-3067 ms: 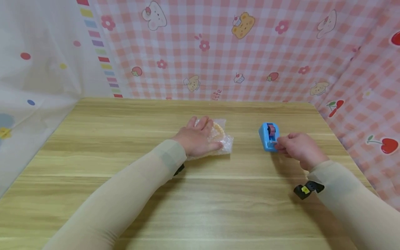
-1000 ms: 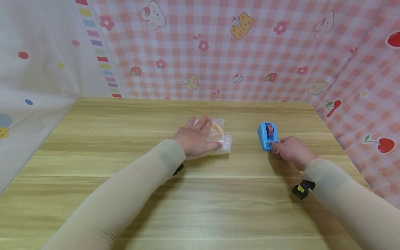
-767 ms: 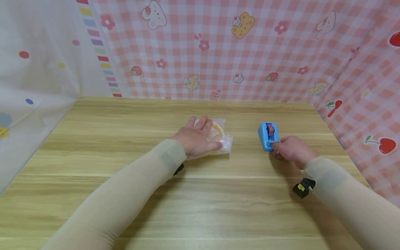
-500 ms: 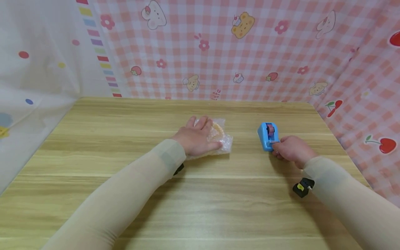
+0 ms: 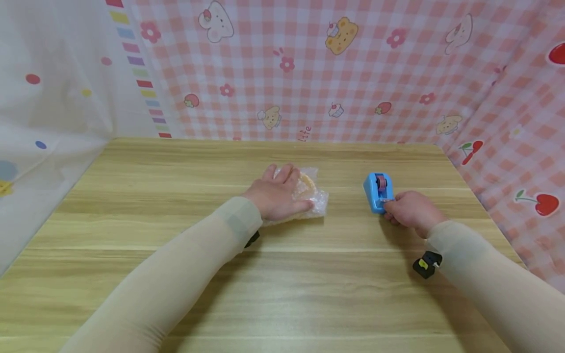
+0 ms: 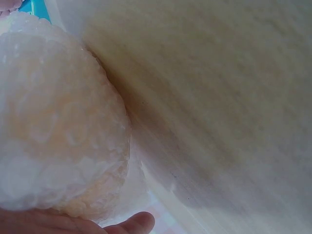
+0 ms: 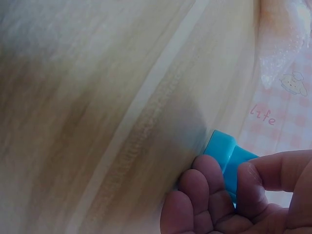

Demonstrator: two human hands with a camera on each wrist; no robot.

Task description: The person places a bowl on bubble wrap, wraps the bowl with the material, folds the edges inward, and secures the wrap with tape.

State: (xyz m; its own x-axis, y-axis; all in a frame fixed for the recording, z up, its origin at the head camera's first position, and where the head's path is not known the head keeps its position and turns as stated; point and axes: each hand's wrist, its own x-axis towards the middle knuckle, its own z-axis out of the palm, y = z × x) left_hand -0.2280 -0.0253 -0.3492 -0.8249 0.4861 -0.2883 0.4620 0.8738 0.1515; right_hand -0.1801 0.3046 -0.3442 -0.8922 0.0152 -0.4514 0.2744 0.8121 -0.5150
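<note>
My left hand [image 5: 278,193] lies spread on top of a bubble-wrapped bundle [image 5: 319,205], fingers apart and fairly straight. A yellowish round shape shows through the clear wrap; its kind is hard to tell. The bundle [image 6: 63,122] bulges thickly in the left wrist view. To its right stands a blue tape dispenser [image 5: 372,193] holding a roll of pinkish tape [image 5: 381,183]. At the dispenser's front end my right hand [image 5: 415,212] pinches the tape's end between thumb and forefinger. In the right wrist view the fingers [image 7: 193,187] curl beside the dispenser [image 7: 222,146]; the tape strip itself is hidden.
Both things stand on a wood-grain table [image 5: 282,294]. A pink checked cloth [image 5: 247,73] rises behind the table and along its right side, and a white dotted sheet [image 5: 57,98] hangs at the left. A black wrist camera [image 5: 427,264] sits under the right sleeve.
Since the oldest frame my right hand has shifted slightly left, closer against the dispenser's front. The left hand, bundle and dispenser have kept their places. Little differs over the last second.
</note>
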